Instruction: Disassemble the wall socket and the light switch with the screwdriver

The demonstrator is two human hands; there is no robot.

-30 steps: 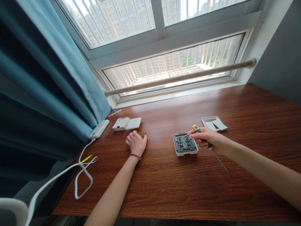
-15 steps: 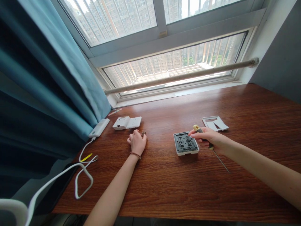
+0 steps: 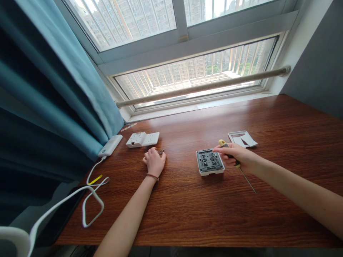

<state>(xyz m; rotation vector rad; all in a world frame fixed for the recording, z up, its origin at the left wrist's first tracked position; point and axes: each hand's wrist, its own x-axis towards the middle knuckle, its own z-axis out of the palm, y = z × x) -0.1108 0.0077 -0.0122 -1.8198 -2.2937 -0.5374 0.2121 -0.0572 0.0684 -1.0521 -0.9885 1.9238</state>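
Observation:
My left hand (image 3: pixel 154 162) rests on the wooden desk (image 3: pixel 203 214) with its fingers curled, their tips at a few small brown screws (image 3: pixel 162 152); I cannot tell whether it holds one. My right hand (image 3: pixel 237 155) is closed around a screwdriver (image 3: pixel 235 162) with a yellow and black handle, its thin shaft pointing back toward me. Its fingertips touch the right edge of a grey switch module (image 3: pixel 210 161) that lies on the desk with its inner parts up.
A white socket plate (image 3: pixel 142 139) lies beyond my left hand. A white frame with loose covers (image 3: pixel 242 139) lies beyond my right hand. A white power bank (image 3: pixel 110 145) with a looping white cable (image 3: pixel 91 200) sits by the blue curtain (image 3: pixel 53 89) at the left.
My left fingers have curled in over the screws. The right hand with the screwdriver has stayed by the switch module. The view has shifted slightly.

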